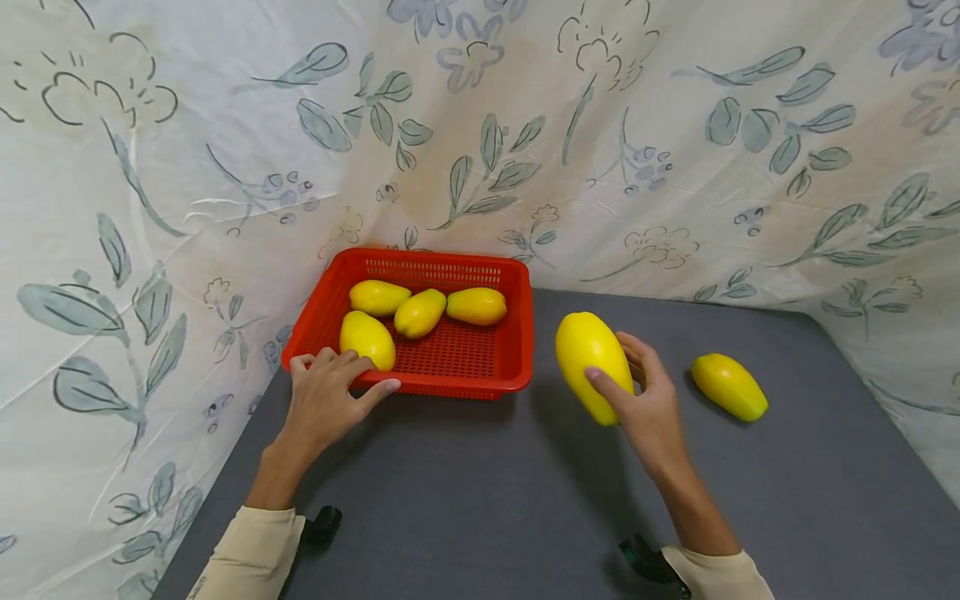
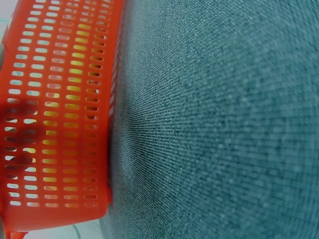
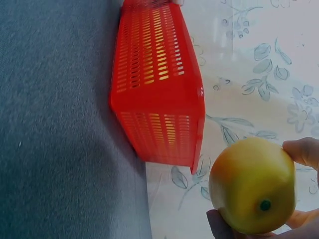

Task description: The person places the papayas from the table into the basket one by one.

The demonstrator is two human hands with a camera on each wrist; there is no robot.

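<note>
My right hand (image 1: 651, 408) holds a yellow papaya (image 1: 588, 354) above the table, to the right of a red plastic basket (image 1: 457, 383). In the right wrist view, fingers and thumb lie around the papaya (image 3: 249, 186), whose small green stem spot faces the camera. At the basket's front left corner, my left hand (image 1: 322, 400) grips the rim, fingers over it and thumb along the front. Several papayas (image 1: 420, 313) lie inside, with one (image 1: 367, 340) close to the left fingers. The left wrist view shows mostly the basket's slotted wall (image 2: 60, 114).
Another yellow papaya (image 1: 729, 387) lies on the grey table (image 1: 480, 508), to the right of the right hand. A floral cloth (image 1: 480, 150) hangs behind the table and down the left side, close to the basket.
</note>
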